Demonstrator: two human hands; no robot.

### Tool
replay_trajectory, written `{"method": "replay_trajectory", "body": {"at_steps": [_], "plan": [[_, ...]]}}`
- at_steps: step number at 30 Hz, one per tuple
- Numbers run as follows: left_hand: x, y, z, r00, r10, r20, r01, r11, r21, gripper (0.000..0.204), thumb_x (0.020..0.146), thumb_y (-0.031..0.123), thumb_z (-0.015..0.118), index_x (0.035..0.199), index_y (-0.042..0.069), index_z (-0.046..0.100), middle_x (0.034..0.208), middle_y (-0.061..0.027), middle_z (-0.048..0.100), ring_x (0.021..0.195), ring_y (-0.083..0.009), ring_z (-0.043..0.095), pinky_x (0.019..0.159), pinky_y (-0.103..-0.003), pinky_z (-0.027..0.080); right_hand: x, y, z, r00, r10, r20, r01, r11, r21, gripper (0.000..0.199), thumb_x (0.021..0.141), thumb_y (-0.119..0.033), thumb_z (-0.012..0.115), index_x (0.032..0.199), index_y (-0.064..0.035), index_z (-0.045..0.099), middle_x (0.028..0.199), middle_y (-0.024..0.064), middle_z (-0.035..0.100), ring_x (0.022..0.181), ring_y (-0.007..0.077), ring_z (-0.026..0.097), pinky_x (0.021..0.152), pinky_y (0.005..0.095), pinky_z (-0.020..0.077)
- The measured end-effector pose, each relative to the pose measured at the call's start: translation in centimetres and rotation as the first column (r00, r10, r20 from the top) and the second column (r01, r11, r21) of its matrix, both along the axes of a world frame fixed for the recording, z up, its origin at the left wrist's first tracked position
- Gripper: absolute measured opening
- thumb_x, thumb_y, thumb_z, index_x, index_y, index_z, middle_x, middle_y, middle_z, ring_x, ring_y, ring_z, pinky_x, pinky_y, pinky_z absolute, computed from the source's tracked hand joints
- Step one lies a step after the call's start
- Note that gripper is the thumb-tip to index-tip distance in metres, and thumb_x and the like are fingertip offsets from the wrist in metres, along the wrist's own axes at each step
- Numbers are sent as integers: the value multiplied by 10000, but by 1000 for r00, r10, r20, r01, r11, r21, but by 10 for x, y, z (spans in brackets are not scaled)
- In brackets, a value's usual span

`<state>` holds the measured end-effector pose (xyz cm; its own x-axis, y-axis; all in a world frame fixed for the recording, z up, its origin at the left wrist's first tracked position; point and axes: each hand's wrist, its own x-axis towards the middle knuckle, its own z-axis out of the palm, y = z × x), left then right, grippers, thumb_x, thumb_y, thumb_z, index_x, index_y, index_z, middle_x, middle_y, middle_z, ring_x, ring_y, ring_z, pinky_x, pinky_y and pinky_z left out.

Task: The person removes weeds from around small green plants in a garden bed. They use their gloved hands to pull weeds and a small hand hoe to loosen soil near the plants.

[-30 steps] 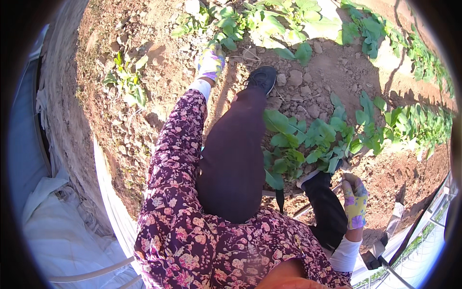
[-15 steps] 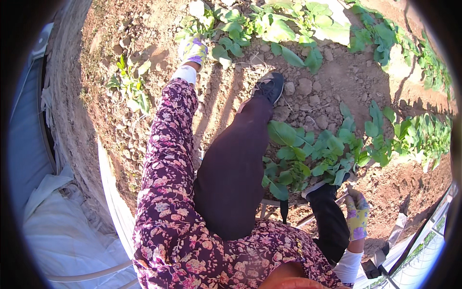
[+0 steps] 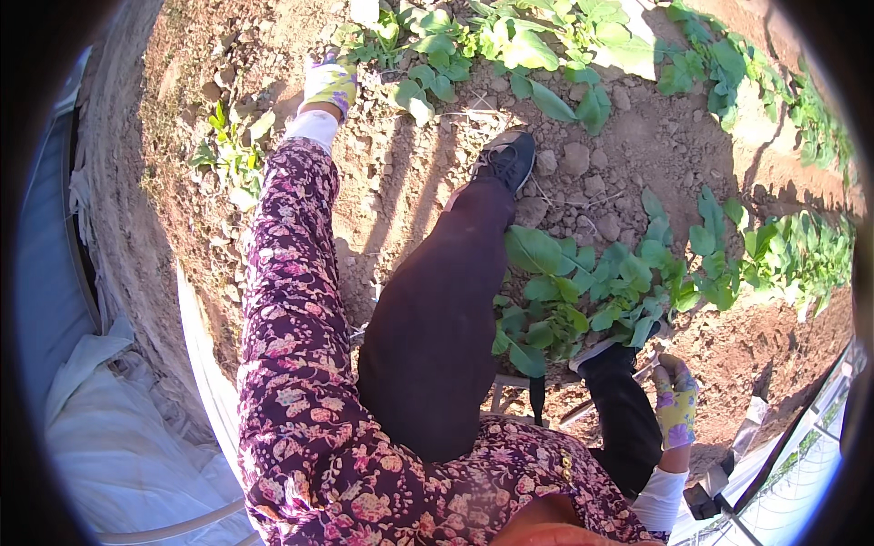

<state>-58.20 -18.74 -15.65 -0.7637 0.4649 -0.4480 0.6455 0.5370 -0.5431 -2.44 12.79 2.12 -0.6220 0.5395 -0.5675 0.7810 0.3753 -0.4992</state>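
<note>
Yellow-gloved left hand [image 3: 330, 86] at arm's length over pebbly soil [image 3: 264, 68], just beside leafy green plants [image 3: 437, 45] at upper centre; with finger opening and grip not discernible. Similarly gloved right hand [image 3: 675, 405] near dark-trousered right leg [image 3: 619, 409]; with fingers bent, but full closure and hold not discernible. Between upper plants and lower leafy row [image 3: 619, 273], left shoe [image 3: 512, 162].

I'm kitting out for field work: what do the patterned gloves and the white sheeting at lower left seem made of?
Patterned gloves: probably thin fabric, matte-looking, since they fit closely without shine; the right one's greyish fingers may be coated or just soiled.
White sheeting: plastic film or thin cloth, smooth-looking; its soft creases fit either.
</note>
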Motion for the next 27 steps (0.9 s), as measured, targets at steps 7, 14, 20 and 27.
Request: {"method": "replay_trajectory", "body": {"at_steps": [7,14,20,27], "plan": [[22,-8,9,1000,28,3,-28,976,217,254,771,127,533,1012,160,607,1120,-32,577,1185,-203,449,1009,-504,266,4,2,0,999,9,37,-11,999,47,250,873,-174,561,1042,8,591,885,139,646,759,226,639,658,318,505],[89,-14,-2,998,-50,45,28,921,388,240,772,126,502,977,160,622,1036,-57,604,1113,-225,502,985,-523,284,4,2,4,998,43,39,-46,996,78,262,873,-189,560,1042,9,591,897,153,649,771,256,641,667,349,506],[89,3,-14,996,40,77,-72,877,474,258,782,122,489,1000,158,623,1043,-61,607,1106,-229,509,975,-516,297,2,3,4,997,80,1,-80,994,74,254,878,-187,550,1042,3,582,891,158,647,754,275,640,660,361,506],[87,14,-9,865,233,444,-465,703,538,264,845,231,498,1066,167,626,1079,-84,608,1054,-269,546,890,-398,426,7,3,0,997,73,15,-74,993,92,224,879,-179,546,1028,-16,581,872,160,641,733,282,636,641,365,497]]}}
